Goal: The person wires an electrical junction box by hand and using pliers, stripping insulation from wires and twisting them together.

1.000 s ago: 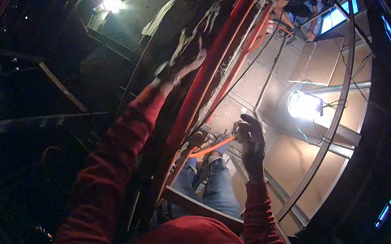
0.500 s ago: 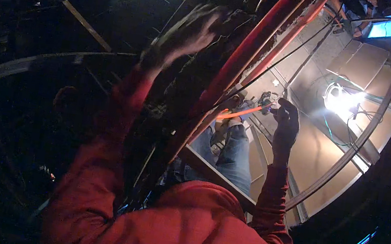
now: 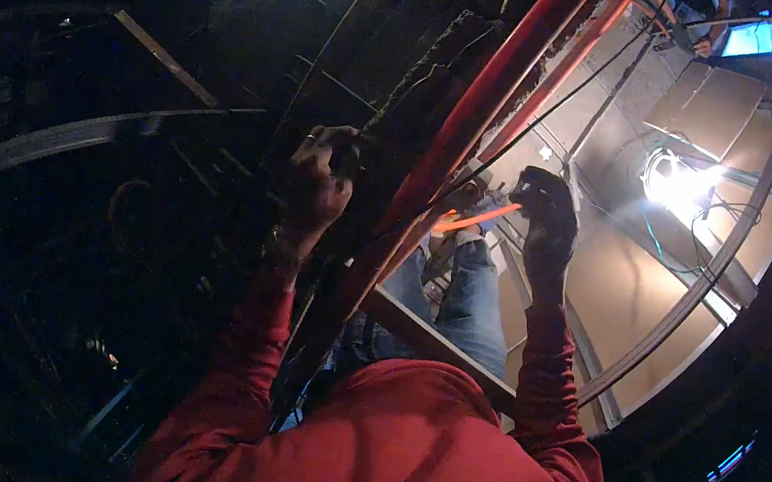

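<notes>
Left hand [image 3: 320,181] grips a dark strut beside the red pipe [image 3: 462,133], right hand [image 3: 544,220] clenches an orange tool [image 3: 474,219]; in this gloom either grip may slip.

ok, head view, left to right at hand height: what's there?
curved metal rail → left hand → thick red tube → orange strip → right hand → bright work lamp

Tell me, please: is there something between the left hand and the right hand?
Yes. The thick red pipe runs slanting between the left hand and the right hand, which holds an orange tool.
</notes>
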Demonstrator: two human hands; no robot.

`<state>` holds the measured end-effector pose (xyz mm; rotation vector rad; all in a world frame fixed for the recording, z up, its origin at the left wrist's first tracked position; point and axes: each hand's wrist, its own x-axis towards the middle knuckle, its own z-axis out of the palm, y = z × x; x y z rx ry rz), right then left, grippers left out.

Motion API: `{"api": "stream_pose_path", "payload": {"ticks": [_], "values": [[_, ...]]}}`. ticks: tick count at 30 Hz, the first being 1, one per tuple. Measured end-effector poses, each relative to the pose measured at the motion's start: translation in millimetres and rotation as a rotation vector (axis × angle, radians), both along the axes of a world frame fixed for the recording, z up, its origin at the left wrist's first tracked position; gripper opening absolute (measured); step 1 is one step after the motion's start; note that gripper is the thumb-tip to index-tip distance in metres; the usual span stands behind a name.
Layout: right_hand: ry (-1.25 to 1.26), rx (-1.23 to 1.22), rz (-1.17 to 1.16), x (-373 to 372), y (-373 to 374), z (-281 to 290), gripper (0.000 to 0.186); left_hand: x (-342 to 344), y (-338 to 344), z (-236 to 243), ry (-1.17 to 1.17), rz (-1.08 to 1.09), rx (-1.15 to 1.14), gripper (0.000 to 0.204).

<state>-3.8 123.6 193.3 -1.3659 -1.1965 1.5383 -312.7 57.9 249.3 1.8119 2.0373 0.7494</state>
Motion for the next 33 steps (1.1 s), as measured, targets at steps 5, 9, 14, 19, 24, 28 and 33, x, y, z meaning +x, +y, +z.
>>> {"api": "stream_pose_path", "payload": {"ticks": [5, 9, 14, 19, 24, 28, 33], "values": [[0.085, 0.191, 0.248, -28, -18, 30, 0.029, 37, 0, 35, -0.164, 0.122, -0.123, 0.031], [0.409, -0.105, 0.302, -65, -39, 66, 0.030, 55, -6, 39, -0.032, 0.039, -0.056, 0.030], [0.313, -0.215, 0.206, -51, -51, 54, 0.030, 91, -5, 37, -0.123, 0.013, 0.023, 0.036], [0.851, -0.461, 0.140, -23, -62, 38, 0.033, 123, -7, 40, -0.255, 0.001, -0.040, 0.033], [0.778, -0.415, 0.172, -4, -67, 19, 0.032, 136, -5, 26, -0.244, -0.031, -0.084, 0.025], [0.742, -0.262, 0.121, 11, -71, 11, 0.028, 148, 8, 30, -0.131, -0.251, -0.040, 0.020], [0.155, 0.013, 0.176, 19, -70, 7, 0.020, 156, 9, 11, -0.133, -0.379, -0.087, 0.018]]}}
